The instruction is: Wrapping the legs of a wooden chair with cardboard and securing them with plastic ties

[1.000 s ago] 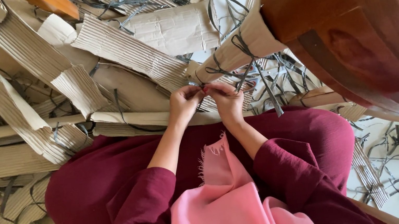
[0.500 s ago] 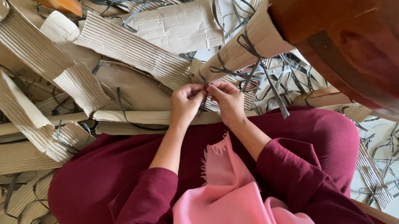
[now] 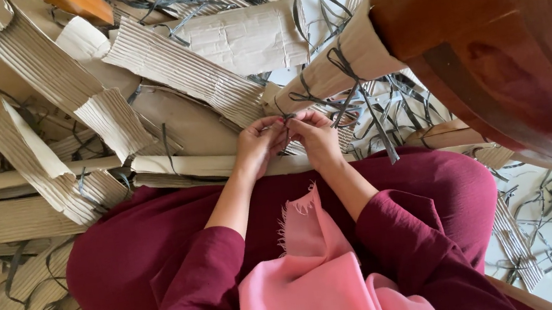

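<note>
Pinching: left hand (image 3: 256, 147) and right hand (image 3: 315, 136), fingers closed on a grey strap (image 3: 285, 118), frame centre.
Strap: thin, light, limp; hold near its end.
Wrapping: cardboard (image 3: 332, 66), stiff, around wooden leg (image 3: 491, 35).

Corrugated cardboard sheets (image 3: 152, 57) strewn over floor; pink fringed scarf (image 3: 318, 287) on lap; wooden beam (image 3: 78, 2) top.

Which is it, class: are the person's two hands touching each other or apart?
Touching. The head view shows the left hand and right hand meeting at the fingertips, pinching a dark strap.
</note>
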